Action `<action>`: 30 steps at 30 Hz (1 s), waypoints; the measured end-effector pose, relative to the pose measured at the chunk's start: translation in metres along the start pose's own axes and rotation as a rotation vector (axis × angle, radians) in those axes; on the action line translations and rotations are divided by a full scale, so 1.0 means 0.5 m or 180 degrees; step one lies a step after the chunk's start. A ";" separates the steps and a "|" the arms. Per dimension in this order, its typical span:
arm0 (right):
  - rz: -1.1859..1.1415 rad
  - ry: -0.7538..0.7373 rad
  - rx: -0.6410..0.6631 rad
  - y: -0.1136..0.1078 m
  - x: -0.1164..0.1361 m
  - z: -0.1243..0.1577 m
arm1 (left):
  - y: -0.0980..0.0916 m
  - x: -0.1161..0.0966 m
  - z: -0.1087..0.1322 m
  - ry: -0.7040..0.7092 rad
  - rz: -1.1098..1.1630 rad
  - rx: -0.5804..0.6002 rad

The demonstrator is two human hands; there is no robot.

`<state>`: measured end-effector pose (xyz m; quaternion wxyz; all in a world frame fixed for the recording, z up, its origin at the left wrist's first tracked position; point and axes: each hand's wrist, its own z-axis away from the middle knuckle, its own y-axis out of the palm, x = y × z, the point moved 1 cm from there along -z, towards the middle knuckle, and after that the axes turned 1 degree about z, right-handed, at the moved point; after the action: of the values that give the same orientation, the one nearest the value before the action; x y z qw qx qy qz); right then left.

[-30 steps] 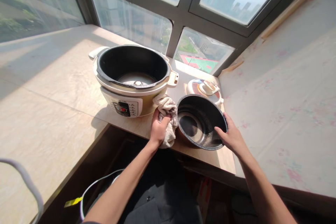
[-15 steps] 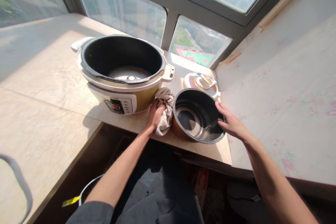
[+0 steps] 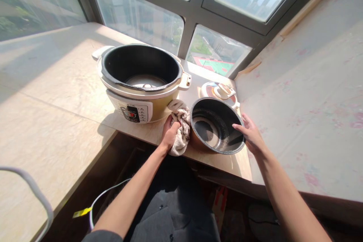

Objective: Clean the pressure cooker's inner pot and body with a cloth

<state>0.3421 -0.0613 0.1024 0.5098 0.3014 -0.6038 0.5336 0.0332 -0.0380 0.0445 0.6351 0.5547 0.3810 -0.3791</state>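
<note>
A dark inner pot with a brown outside leans on the ledge, its mouth tilted up toward me and some pale residue on its inner wall. My right hand grips its right rim, thumb over the inside and fingers on the outer side. Bunched in my left hand is a beige cloth, close against the pot's left side. To the left stands the electric pressure cooker body, white and gold, with its black cavity uncovered and a control panel in front.
Behind the inner pot lies a round lid with a white handle. A floral-papered wall rises at the right, and windows border the ledge. Grey cable hangs at the lower left; a white cord bears a yellow tag.
My right hand has shifted its hold: the fingers moved from over the rim to the pot's outer side, leaving the thumb inside. The cloth in my left hand sits slightly lower.
</note>
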 end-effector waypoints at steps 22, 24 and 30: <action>-0.1528 0.0462 -0.0816 0.094 0.012 0.152 | 0.041 0.005 0.091 0.0609 -0.0319 -0.0345; -0.1576 0.0547 -0.0805 0.079 0.024 0.153 | 0.036 -0.009 0.084 0.0634 -0.0196 -0.0057; -0.1490 0.0703 -0.0490 0.018 0.048 0.156 | 0.031 -0.080 0.051 0.0766 -0.0250 0.0617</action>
<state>0.3040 -0.1292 0.1288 0.7035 0.3330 -0.4971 0.3834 0.0321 -0.0596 0.0896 0.5130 0.6395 0.4374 -0.3695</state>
